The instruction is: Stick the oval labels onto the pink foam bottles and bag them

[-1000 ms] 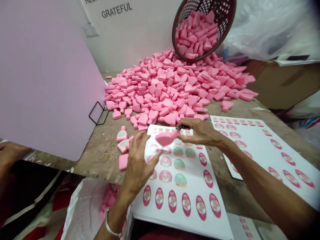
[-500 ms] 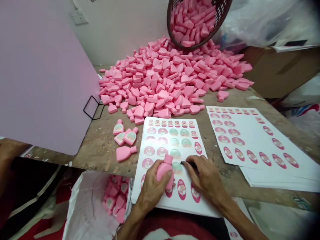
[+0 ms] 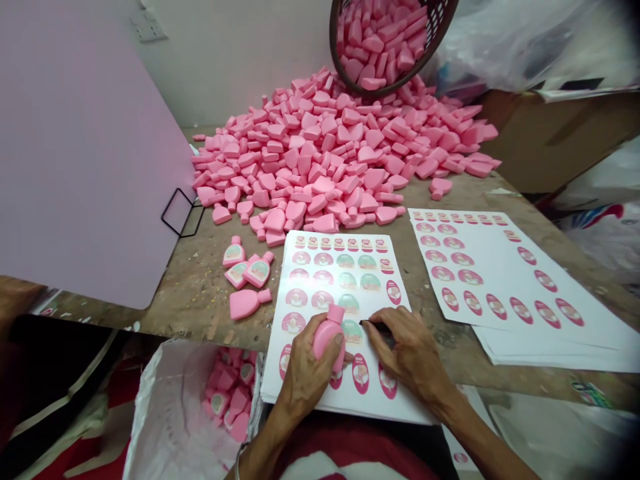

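My left hand [image 3: 307, 363] is closed around a small pink toy bottle [image 3: 327, 337], its neck pointing up. The bottle is held over a sheet of stickers [image 3: 380, 307] on the table. In my right hand [image 3: 413, 350] a thin dark tool [image 3: 384, 327] is pinched; mostly covered by the fingers, its kind is unclear. The tool's tip is at the edge of a green sticker [image 3: 353, 332] on the sheet. Left of the sheet lie several labelled pink bottles [image 3: 258, 271] and a plain pink bottle [image 3: 245, 303].
A big heap of pink bottles [image 3: 310, 160] spills from a tipped brown basket [image 3: 440, 33]. Partly used sticker sheets [image 3: 483, 260] lie at right. A white sack [image 3: 165, 400] below holds more bottles. A pink panel [image 3: 90, 147] stands left, near another person's hand [image 3: 20, 297].
My left hand has taken the pink bottle from my right hand and brought it down over the near part of the sheet. My right hand has lowered the tool to a green sticker.
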`<action>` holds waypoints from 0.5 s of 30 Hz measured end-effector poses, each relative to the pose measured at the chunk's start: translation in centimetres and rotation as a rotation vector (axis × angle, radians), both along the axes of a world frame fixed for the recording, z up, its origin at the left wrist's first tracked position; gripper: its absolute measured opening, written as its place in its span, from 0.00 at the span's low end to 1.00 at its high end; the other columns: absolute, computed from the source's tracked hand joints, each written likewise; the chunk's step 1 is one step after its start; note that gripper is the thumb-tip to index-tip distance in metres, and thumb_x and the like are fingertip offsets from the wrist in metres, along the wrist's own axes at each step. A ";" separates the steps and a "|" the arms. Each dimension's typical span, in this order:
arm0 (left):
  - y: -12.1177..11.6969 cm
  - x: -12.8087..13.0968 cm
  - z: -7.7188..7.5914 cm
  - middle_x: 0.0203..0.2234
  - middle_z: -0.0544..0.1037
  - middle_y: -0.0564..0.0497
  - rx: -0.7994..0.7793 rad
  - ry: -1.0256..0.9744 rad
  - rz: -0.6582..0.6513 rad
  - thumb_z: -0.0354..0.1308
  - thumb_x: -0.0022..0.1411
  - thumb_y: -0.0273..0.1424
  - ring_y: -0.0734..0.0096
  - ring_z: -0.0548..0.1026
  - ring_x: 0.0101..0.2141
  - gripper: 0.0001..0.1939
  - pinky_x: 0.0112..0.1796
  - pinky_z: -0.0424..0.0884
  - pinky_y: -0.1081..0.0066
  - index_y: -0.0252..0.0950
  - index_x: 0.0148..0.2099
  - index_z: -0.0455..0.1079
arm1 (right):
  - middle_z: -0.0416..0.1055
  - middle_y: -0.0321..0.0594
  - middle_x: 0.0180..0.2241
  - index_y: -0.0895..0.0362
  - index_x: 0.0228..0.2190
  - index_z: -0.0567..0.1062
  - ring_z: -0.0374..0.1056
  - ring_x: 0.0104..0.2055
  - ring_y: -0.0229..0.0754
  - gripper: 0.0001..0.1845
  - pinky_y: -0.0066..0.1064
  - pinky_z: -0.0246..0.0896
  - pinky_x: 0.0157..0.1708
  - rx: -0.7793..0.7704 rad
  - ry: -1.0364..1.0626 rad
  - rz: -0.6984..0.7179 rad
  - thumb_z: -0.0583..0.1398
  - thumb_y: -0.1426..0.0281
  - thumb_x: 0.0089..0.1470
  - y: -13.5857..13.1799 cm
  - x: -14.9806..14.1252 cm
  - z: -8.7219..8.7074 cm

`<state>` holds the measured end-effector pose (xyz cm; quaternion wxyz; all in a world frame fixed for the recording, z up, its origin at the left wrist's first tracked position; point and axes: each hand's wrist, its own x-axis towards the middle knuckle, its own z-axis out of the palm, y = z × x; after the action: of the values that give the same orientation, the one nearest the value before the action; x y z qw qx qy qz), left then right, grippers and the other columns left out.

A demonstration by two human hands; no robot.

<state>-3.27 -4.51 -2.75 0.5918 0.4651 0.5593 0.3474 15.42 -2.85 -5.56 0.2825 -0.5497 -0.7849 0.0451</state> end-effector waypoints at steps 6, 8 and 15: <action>0.1 0.1 0.1 0.25 0.80 0.49 -0.017 -0.043 0.008 0.55 0.61 0.44 0.61 0.80 0.27 0.22 0.30 0.76 0.66 0.36 0.52 0.63 | 0.72 0.39 0.26 0.57 0.29 0.71 0.65 0.29 0.43 0.09 0.36 0.53 0.34 0.045 -0.048 -0.058 0.59 0.64 0.56 0.2 -0.5 -0.2; 0.1 0.2 0.2 0.24 0.79 0.50 -0.033 -0.074 0.023 0.55 0.61 0.44 0.61 0.79 0.26 0.23 0.30 0.76 0.66 0.36 0.53 0.62 | 0.71 0.38 0.25 0.57 0.28 0.70 0.65 0.29 0.43 0.08 0.36 0.53 0.34 0.081 -0.037 -0.046 0.60 0.65 0.56 0.1 -0.7 -0.1; 0.2 0.2 0.5 0.19 0.75 0.53 -0.039 -0.154 0.110 0.55 0.61 0.45 0.68 0.75 0.20 0.23 0.25 0.73 0.71 0.34 0.51 0.63 | 0.69 0.35 0.23 0.55 0.25 0.68 0.65 0.26 0.38 0.10 0.31 0.59 0.29 -0.096 0.372 -0.075 0.62 0.63 0.51 -0.2 -0.3 1.4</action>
<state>-3.11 -4.28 -2.21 0.6219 0.3939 0.5437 0.4031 15.09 -3.00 -4.16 0.3977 -0.5734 -0.6951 0.1731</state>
